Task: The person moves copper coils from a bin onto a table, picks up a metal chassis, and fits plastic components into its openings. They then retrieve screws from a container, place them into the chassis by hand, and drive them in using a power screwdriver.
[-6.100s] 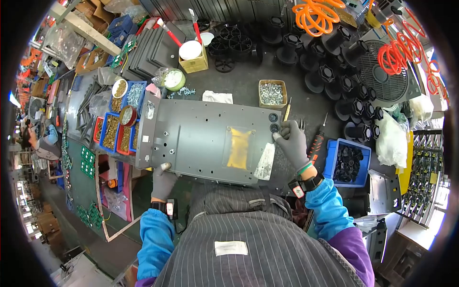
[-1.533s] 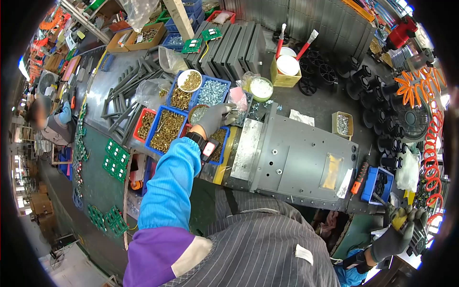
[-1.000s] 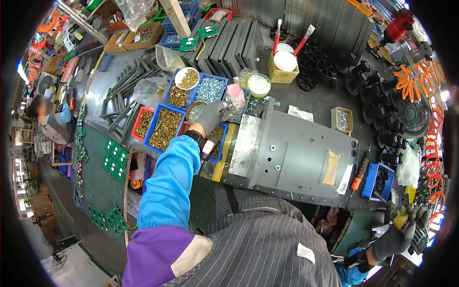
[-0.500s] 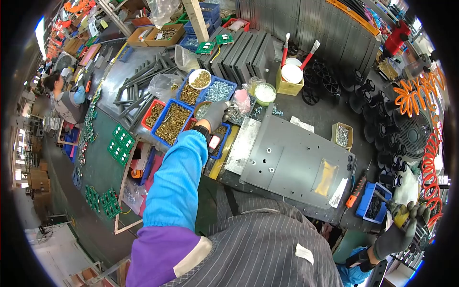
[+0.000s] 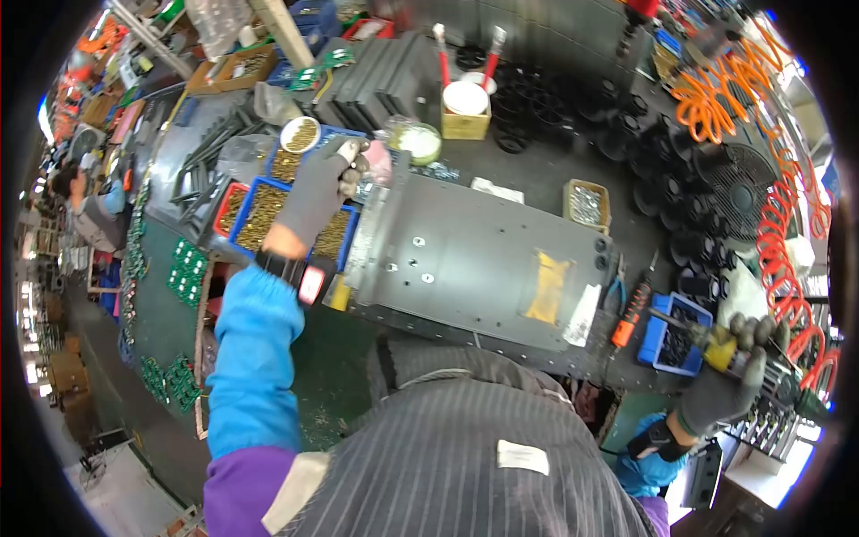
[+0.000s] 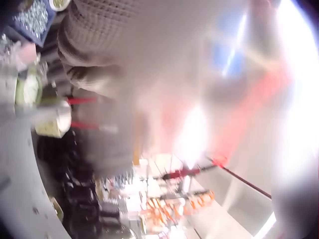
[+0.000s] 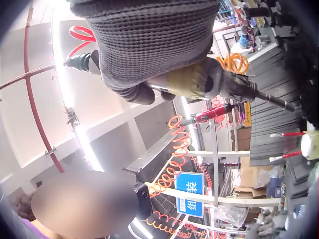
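The left hand [image 5: 318, 192], in a grey glove, hangs above the small-parts bins with its fingers curled; whether anything is between them cannot be told. In the left wrist view the gloved hand [image 6: 99, 45] is blurred. A grey metal panel [image 5: 474, 242] with holes and a yellow patch [image 5: 548, 286] lies on the bench right of that hand. At the far right the right hand [image 5: 720, 389] grips a yellow power driver [image 5: 720, 349], its shaft over a blue bin of black parts [image 5: 656, 336]. The right wrist view shows the gloved fingers [image 7: 154, 45] round the driver [image 7: 187, 82].
Bins of brass screws [image 5: 261, 210] stand at the left, with a green-rimmed bowl [image 5: 419, 141] behind. A box of metal parts [image 5: 587, 204], pliers [image 5: 616, 288] and an orange-black screwdriver [image 5: 633, 313] lie around the panel. Black wheels and a fan [image 5: 741, 183] stand at the back right.
The left hand has come up from among the bins. The head view has shifted, and the panel appears further left in it. The right hand still grips the driver.
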Demonstrator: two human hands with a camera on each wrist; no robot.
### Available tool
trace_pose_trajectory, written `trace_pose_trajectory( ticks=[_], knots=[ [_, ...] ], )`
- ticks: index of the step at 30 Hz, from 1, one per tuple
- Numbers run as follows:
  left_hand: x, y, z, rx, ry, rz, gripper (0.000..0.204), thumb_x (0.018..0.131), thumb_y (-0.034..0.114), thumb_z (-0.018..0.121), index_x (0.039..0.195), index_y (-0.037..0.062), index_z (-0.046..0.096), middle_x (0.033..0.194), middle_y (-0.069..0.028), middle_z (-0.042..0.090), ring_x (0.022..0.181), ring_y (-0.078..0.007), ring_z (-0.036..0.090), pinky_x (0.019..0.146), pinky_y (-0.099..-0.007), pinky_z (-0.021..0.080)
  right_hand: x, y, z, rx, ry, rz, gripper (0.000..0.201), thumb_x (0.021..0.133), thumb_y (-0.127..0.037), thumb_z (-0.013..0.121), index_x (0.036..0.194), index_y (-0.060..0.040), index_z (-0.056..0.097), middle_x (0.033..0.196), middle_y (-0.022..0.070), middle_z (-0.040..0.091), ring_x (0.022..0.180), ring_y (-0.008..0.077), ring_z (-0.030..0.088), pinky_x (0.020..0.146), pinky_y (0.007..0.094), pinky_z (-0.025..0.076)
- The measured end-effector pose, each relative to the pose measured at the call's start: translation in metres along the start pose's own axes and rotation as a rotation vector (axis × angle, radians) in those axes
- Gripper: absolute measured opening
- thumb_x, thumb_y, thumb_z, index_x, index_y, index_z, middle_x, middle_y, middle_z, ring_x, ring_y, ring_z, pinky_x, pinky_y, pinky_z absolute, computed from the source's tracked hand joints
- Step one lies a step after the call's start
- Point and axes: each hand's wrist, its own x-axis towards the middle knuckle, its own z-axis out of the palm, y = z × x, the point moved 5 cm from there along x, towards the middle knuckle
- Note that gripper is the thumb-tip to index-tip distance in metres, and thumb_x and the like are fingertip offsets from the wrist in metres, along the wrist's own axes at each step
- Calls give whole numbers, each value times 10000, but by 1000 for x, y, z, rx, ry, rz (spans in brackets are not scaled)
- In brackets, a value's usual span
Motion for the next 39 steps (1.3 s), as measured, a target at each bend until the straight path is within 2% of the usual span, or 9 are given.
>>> trace_pose_trajectory(
  ticks=[3,6,13,20,23,25,26,34,39],
  knots=[
    [-69,-6,111,395,-136,-43,201,1003,210,582,1107,44,626,877,42,582,710,-44,540,585,-214,425,4,16,24,79,-202,-5,468,917,-178,602,1347,-25,496,1045,57,454,920,182,483,900,389,450],
    [-87,-99,166,759,-258,313,136,962,155,612,1078,88,636,902,-32,646,735,-149,627,649,-312,498,1,32,33,98,-176,45,476,868,-89,628,1327,-60,503,1001,53,464,881,180,525,803,368,491],
    [-79,-155,174,1225,-181,545,95,905,168,669,978,109,657,1031,-89,647,864,-328,676,717,-415,548,-3,50,50,131,-267,77,477,806,-88,682,1261,-29,552,987,75,531,827,160,581,842,392,512],
    [-84,-139,166,1118,-46,544,82,933,182,652,992,127,667,1063,-74,643,889,-315,676,733,-394,551,-6,63,68,163,-285,178,443,798,-82,688,1216,-46,545,998,93,540,866,187,613,863,413,531],
    [-95,-120,171,1021,38,630,104,979,187,615,1016,103,664,992,-55,650,752,-224,659,637,-334,511,-8,68,80,150,-278,184,426,801,-76,685,1198,-51,533,1023,101,557,902,199,631,905,430,524],
    [-111,-119,181,270,-138,-205,148,1022,180,556,1046,68,650,909,-31,631,640,-95,541,556,-257,407,-12,72,93,168,-276,167,433,805,-125,693,1212,-69,556,1036,75,511,874,156,556,905,385,483],
    [-119,-114,192,142,-181,-247,203,1053,186,498,1074,39,635,866,-7,606,626,-24,428,534,-205,311,-14,74,96,176,-267,169,432,799,-123,691,1208,-69,560,1034,75,509,868,155,550,905,386,484],
    [-135,-96,216,24,-282,-296,229,1057,223,500,1123,37,618,857,12,572,610,-42,400,527,-213,308,-19,85,110,305,-313,206,428,805,-71,690,1198,-55,523,1040,97,559,910,205,603,925,433,501],
    [-131,-92,208,56,-278,-123,258,1036,224,536,1177,20,606,902,-11,601,639,-55,482,555,-225,400,-23,89,114,257,-191,219,422,805,-104,678,1206,-57,554,1031,95,542,897,195,602,908,404,501]
  ],
)
